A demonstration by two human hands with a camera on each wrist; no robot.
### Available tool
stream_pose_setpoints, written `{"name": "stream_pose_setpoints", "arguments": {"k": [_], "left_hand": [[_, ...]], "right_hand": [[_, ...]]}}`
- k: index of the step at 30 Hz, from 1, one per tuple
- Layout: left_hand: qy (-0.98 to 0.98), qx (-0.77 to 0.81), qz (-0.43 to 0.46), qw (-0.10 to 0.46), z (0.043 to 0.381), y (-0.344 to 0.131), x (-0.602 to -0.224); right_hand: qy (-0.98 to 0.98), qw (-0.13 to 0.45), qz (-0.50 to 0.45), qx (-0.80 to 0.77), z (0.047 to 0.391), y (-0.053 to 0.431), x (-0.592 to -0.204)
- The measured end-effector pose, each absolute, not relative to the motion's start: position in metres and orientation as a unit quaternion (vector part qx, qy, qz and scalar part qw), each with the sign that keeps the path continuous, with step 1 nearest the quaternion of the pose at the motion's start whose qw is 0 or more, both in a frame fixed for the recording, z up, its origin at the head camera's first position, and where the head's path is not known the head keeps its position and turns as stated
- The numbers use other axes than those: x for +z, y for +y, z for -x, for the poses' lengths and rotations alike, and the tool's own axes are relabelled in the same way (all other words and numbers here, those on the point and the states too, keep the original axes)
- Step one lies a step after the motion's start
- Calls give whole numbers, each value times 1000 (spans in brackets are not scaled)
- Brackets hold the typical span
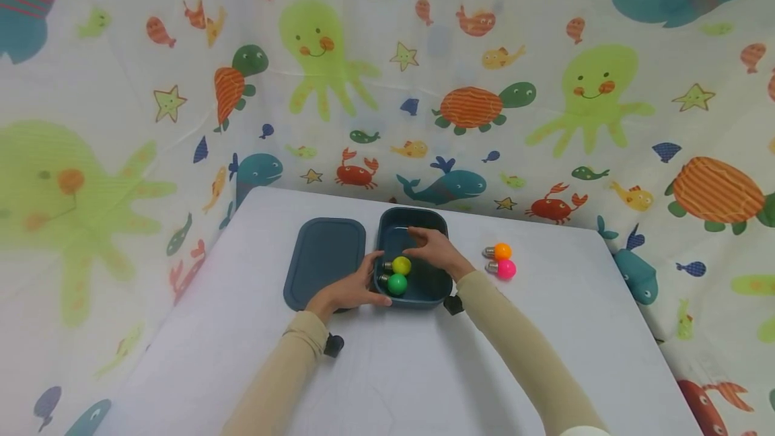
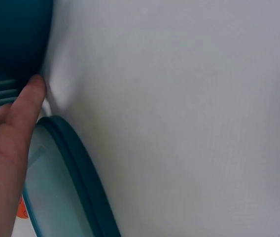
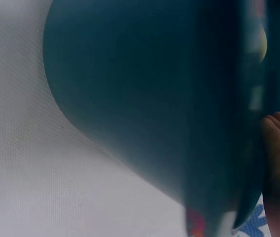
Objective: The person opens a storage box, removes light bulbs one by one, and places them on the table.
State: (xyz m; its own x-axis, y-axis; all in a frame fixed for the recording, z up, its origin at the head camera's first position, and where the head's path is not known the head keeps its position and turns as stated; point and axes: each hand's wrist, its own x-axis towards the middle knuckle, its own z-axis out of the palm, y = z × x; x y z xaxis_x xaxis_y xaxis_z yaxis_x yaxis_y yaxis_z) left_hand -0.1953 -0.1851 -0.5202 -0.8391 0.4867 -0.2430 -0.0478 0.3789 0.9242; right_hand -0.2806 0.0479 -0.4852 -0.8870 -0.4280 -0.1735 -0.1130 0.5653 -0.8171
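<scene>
A dark teal container (image 1: pixel 426 288) sits on the white table with a yellow light bulb (image 1: pixel 401 265) and a green light bulb (image 1: pixel 397 284) inside, side by side at its left. My left hand (image 1: pixel 353 290) holds the container's left end, thumb at the near corner and fingers at the left rim. In the left wrist view, the thumb (image 2: pixel 26 103) lies along the container's outer wall. My right hand (image 1: pixel 437 251) is over the container's right part, fingers loosely spread, with nothing visible between them. The right wrist view shows the container's outer wall (image 3: pixel 120 84) up close.
Left of the container lies its matching flat lid (image 1: pixel 327 261). An orange bulb (image 1: pixel 502 251) and a pink bulb (image 1: pixel 506 269) lie together on the table (image 1: pixel 563 315) to the right. A curtain (image 1: pixel 387 113) printed with sea animals hangs behind and along both sides.
</scene>
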Motion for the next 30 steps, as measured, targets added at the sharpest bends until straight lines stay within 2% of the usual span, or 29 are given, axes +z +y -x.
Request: {"name": "stream_pose_setpoints", "arguments": {"k": [10, 22, 30], "left_hand": [[794, 539, -131, 249, 192, -183, -518], [796, 538, -128, 247, 191, -182, -519], [799, 533, -126, 246, 192, -182, -523]], "right_hand": [[896, 203, 186, -348, 278, 45, -492], [895, 231, 194, -329, 272, 42, -496], [900, 220, 201, -317, 272, 41, -499]]}}
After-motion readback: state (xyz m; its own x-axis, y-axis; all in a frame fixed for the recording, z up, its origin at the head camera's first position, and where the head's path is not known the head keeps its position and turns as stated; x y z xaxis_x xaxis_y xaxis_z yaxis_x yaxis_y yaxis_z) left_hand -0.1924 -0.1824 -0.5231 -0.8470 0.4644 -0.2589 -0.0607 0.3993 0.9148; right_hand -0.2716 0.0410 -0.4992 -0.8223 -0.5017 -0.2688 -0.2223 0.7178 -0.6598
